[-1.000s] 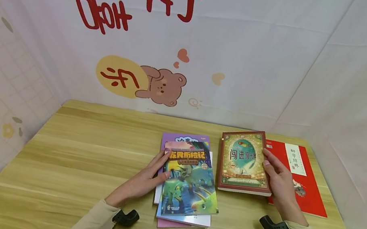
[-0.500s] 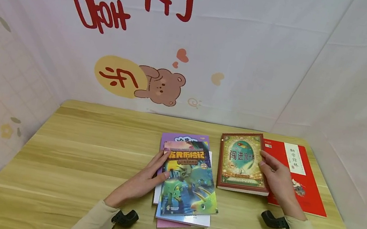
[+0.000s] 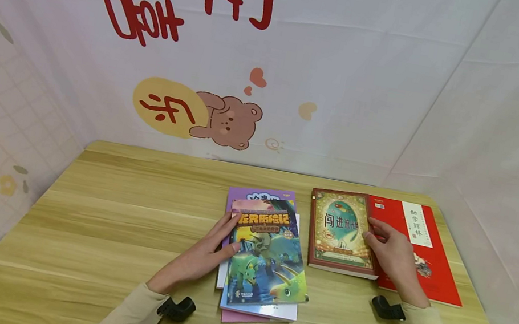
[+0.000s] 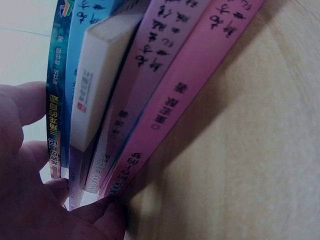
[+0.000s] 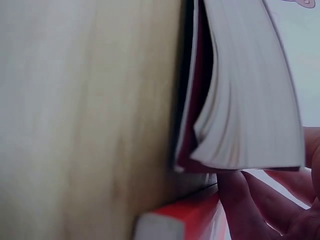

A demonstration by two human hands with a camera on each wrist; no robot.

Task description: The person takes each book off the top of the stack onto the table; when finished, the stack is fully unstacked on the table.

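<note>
On the pale wooden bench (image 3: pixel 126 208) lie two groups of books. At centre is a stack (image 3: pixel 263 261) of what look like five paperbacks by the spines in the left wrist view, topped by a dinosaur-cover book (image 3: pixel 266 256), long axes running from 6 to 12 o'clock. The left hand (image 3: pixel 204 253) rests nearly flat against the stack's 9 o'clock edge. The right hand (image 3: pixel 391 257) grips the 3 o'clock edge of a thick green-and-maroon book (image 3: pixel 341 231), raised slightly and overlapping a flat red book (image 3: pixel 430 256) that is partly hidden.

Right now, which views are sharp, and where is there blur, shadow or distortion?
Head view: evenly lit, sharp, wall edges bowed by the wide lens. Left wrist view: book spines readable, left hand dark and soft. Right wrist view: blurred throughout, dark shadow under the thick book.
</note>
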